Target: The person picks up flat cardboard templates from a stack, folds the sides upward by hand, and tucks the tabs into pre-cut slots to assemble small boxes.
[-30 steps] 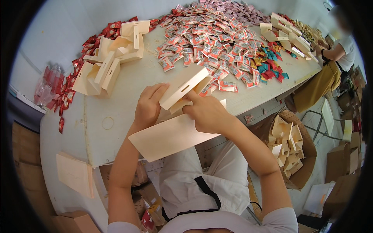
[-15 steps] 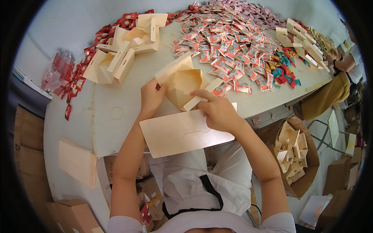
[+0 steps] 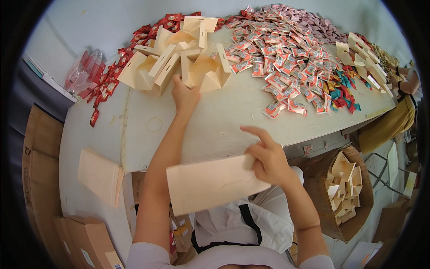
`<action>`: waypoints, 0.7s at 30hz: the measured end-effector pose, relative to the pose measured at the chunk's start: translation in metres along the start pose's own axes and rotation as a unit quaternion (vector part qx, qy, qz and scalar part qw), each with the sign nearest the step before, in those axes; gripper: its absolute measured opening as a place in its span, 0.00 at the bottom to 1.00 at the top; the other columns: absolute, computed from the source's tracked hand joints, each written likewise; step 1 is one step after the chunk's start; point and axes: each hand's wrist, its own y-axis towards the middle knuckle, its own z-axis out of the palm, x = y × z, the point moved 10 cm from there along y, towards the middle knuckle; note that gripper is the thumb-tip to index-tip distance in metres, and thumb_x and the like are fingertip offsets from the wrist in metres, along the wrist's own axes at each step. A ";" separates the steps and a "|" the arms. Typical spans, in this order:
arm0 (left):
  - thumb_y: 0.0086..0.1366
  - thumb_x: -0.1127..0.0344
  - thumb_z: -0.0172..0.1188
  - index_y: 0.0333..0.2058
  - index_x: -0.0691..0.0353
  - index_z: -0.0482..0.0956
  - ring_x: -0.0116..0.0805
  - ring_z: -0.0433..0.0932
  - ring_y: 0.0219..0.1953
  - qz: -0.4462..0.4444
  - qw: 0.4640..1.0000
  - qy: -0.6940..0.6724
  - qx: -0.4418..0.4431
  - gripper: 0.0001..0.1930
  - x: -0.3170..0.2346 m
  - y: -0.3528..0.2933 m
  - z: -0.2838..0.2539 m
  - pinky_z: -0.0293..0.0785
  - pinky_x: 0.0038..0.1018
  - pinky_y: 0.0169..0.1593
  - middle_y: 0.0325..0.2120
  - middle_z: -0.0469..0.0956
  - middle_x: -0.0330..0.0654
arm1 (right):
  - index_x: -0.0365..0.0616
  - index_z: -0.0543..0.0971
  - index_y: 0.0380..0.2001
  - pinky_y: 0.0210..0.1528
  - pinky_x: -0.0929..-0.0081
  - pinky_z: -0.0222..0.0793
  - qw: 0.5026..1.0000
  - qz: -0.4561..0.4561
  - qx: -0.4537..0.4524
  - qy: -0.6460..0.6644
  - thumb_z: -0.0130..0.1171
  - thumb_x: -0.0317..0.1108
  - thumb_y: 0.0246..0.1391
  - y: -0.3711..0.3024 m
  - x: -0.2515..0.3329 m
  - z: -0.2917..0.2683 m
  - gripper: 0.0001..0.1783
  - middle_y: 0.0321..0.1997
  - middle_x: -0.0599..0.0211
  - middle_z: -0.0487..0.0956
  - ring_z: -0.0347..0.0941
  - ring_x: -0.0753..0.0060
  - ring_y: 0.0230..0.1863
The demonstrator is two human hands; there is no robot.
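Note:
My left hand (image 3: pixel 185 93) reaches forward over the table, its fingers closed on the near left edge of a folded cream cardboard box (image 3: pixel 216 80). That box stands beside other folded boxes (image 3: pixel 150 71) with open tops and slotted flaps. Close to my body, my right hand (image 3: pixel 269 162) grips the right end of a flat cream cardboard sheet (image 3: pixel 210 184), its index finger pointing out to the left. The sheet is tilted over my lap and slightly blurred. Its thumb side is partly hidden.
Small orange-and-white packets (image 3: pixel 291 67) heap up at the back, with red packets (image 3: pixel 105 87) at left. More flat sheets (image 3: pixel 99 172) lie at the table's left edge. A carton (image 3: pixel 358 193) of folded pieces stands on the floor at right, near another person (image 3: pixel 403 89).
My left hand has carried the folded box forward to the other boxes. My right hand has left that box and drawn back with the flat sheet.

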 end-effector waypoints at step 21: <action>0.53 0.58 0.57 0.50 0.59 0.58 0.36 0.67 0.43 -0.117 0.875 -0.377 0.278 0.28 -0.026 -0.189 -0.008 0.63 0.31 0.48 0.39 0.66 0.42 | 0.37 0.68 0.24 0.25 0.88 0.57 0.800 0.450 -0.266 0.295 0.39 0.18 0.36 -0.233 -0.094 -0.042 0.10 0.22 0.74 0.68 0.60 0.87 0.23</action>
